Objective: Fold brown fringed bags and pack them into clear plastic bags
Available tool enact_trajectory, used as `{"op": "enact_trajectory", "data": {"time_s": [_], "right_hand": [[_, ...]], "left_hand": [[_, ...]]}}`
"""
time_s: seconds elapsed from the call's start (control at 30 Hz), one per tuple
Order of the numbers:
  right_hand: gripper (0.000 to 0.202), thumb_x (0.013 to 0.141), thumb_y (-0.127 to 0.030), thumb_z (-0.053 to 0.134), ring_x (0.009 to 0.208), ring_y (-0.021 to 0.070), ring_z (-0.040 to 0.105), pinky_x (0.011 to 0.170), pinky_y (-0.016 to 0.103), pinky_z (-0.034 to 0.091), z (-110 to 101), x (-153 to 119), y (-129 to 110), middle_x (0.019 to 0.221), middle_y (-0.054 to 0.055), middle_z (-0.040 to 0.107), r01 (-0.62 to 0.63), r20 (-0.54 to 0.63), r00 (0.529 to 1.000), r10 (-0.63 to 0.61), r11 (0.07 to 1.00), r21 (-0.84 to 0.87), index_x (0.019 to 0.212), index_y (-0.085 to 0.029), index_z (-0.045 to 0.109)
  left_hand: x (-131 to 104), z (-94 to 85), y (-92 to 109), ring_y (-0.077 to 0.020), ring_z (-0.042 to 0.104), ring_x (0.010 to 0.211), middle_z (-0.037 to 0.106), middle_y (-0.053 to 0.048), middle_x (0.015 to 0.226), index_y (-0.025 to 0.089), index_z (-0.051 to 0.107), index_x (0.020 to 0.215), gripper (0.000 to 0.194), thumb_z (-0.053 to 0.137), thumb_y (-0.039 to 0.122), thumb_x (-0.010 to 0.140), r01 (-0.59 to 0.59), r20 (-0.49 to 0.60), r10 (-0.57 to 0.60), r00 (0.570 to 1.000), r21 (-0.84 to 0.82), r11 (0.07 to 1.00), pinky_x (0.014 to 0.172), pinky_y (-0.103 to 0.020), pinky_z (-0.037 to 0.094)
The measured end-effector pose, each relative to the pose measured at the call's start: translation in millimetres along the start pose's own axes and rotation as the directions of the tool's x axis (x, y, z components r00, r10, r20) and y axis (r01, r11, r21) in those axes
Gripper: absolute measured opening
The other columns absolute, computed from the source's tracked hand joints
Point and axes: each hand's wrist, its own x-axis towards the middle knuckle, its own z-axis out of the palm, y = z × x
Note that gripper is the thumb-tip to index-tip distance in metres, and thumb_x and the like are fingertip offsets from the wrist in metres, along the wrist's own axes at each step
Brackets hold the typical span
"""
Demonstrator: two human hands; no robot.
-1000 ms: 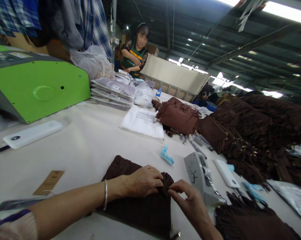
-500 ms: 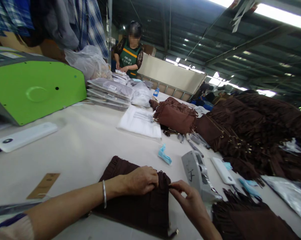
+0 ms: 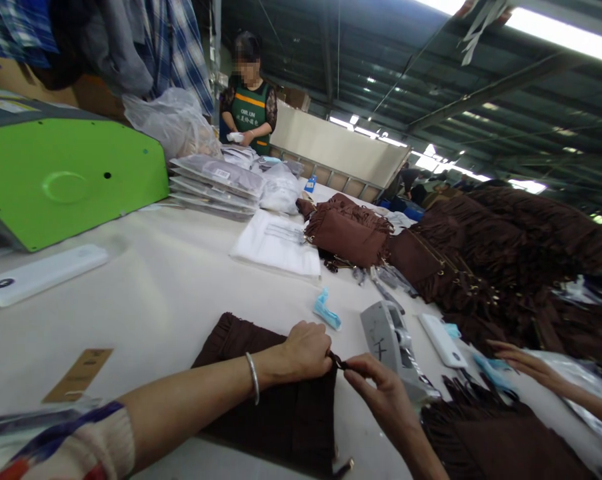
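A dark brown fringed fabric piece (image 3: 275, 407) lies flat on the white table (image 3: 171, 293) in front of me. My left hand (image 3: 305, 350) rests on its far right corner and pinches the edge. My right hand (image 3: 375, 390) meets it there, thumb and finger closed on a small dark strand (image 3: 338, 362) of the same corner. A silver bangle (image 3: 253, 378) circles my left wrist.
A grey tagging gun (image 3: 391, 343) lies just right of my hands, with blue clips (image 3: 325, 310) and a white device (image 3: 443, 340) near it. Brown fringed bags (image 3: 481, 267) pile at right. Another person's hand (image 3: 523, 363) reaches in from the right. A green machine (image 3: 65, 173) stands at left. A person (image 3: 248, 100) works at the far end.
My hands have drawn the corner of the brown piece tighter, now pinching a small strand between them. Another person's hand has come in from the right.
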Motion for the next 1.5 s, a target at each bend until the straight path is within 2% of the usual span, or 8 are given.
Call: {"op": "enact_trajectory", "data": {"time_s": [0.23, 0.5, 0.7, 0.87, 1.0, 1.13, 1.27, 1.5], "right_hand": [[0.022, 0.085, -0.043, 0.065, 0.086, 0.0218, 0.066, 0.078, 0.030, 0.053, 4, 1, 2, 0.087, 0.005, 0.071, 0.017, -0.001, 1.000, -0.017, 0.999, 0.050, 0.085, -0.023, 0.072], [0.021, 0.082, -0.044, 0.069, 0.094, 0.0248, 0.069, 0.086, 0.034, 0.056, 12, -5, 0, 0.099, 0.007, 0.074, 0.023, 0.015, 1.000, -0.024, 0.997, 0.073, 0.088, -0.024, 0.075], [0.021, 0.089, -0.039, 0.061, 0.111, 0.0273, 0.063, 0.099, 0.044, 0.050, 42, -27, 2, 0.117, 0.008, 0.069, 0.074, 0.067, 0.995, -0.080, 0.994, 0.081, 0.100, -0.027, 0.074], [0.023, 0.093, -0.038, 0.054, 0.114, 0.0267, 0.062, 0.101, 0.044, 0.048, 40, -36, 0, 0.119, 0.007, 0.068, 0.083, 0.000, 0.997, -0.083, 0.992, 0.091, 0.095, -0.028, 0.075], [0.020, 0.090, -0.040, 0.060, 0.097, 0.0237, 0.068, 0.087, 0.032, 0.056, 19, -32, -2, 0.102, 0.006, 0.073, 0.043, -0.159, 0.987, -0.034, 0.998, 0.055, 0.095, -0.026, 0.074], [0.018, 0.089, -0.040, 0.063, 0.079, 0.0198, 0.066, 0.071, 0.026, 0.053, 14, -34, 2, 0.084, 0.003, 0.071, 0.007, -0.109, 0.994, -0.013, 0.998, -0.063, 0.087, -0.025, 0.072], [0.013, 0.088, -0.034, 0.062, 0.074, 0.0180, 0.062, 0.068, 0.027, 0.050, 30, -41, 6, 0.084, 0.003, 0.066, 0.080, 0.025, 0.997, -0.076, 0.979, -0.186, 0.094, -0.024, 0.069], [0.015, 0.093, -0.027, 0.054, 0.075, 0.0192, 0.062, 0.066, 0.028, 0.048, 49, -34, 3, 0.081, 0.004, 0.062, 0.114, 0.025, 0.993, -0.112, 0.942, -0.316, 0.089, -0.022, 0.067]], "left_hand": [[-5, -15.1, 8, -0.0275, 0.067, 0.077, 0.070, -0.009, 0.077, 0.020, 0.073, 0.082, 0.020, 0.061, 0.032, 0.072, 0.108, 0.152, -0.092, 0.984, -0.101, 0.989, 0.070, -0.036, 0.052], [-22, -32.8, 8, -0.0152, 0.060, 0.060, 0.066, 0.004, 0.065, 0.027, 0.074, 0.082, 0.020, 0.062, 0.033, 0.068, 0.161, 0.324, -0.060, 0.944, -0.295, 0.942, 0.046, -0.021, 0.035], [-53, -50.4, -12, -0.0141, 0.060, 0.068, 0.068, 0.003, 0.078, 0.024, 0.068, 0.095, 0.025, 0.056, 0.023, 0.073, 0.162, 0.153, -0.104, 0.983, -0.435, 0.886, 0.056, -0.020, 0.041], [-70, -43.5, -38, -0.0193, 0.057, 0.103, 0.064, -0.003, 0.108, 0.022, 0.063, 0.110, 0.029, 0.053, 0.013, 0.084, -0.164, -0.153, 0.121, 0.981, -0.311, 0.936, 0.096, -0.031, 0.042], [-63, -34.3, -31, -0.0204, 0.053, 0.111, 0.059, -0.005, 0.119, 0.023, 0.057, 0.119, 0.034, 0.057, 0.012, 0.087, -0.365, -0.145, 0.344, 0.928, -0.168, 0.916, 0.101, -0.032, 0.039], [-45, -18.7, -16, -0.0226, 0.055, 0.104, 0.058, -0.005, 0.119, 0.024, 0.058, 0.117, 0.032, 0.065, 0.023, 0.085, -0.461, -0.102, 0.458, 0.883, -0.006, 0.887, 0.094, -0.034, 0.044], [-31, 0.0, -12, -0.0232, 0.057, 0.094, 0.063, -0.005, 0.104, 0.022, 0.065, 0.096, 0.011, 0.065, 0.022, 0.085, -0.488, -0.030, 0.495, 0.869, 0.117, 0.865, 0.081, -0.034, 0.047], [-24, 2.4, -20, -0.0158, 0.062, 0.091, 0.068, -0.001, 0.093, 0.020, 0.070, 0.094, 0.013, 0.057, 0.021, 0.092, -0.268, -0.110, 0.251, 0.962, -0.194, 0.944, 0.085, -0.024, 0.046]]}}
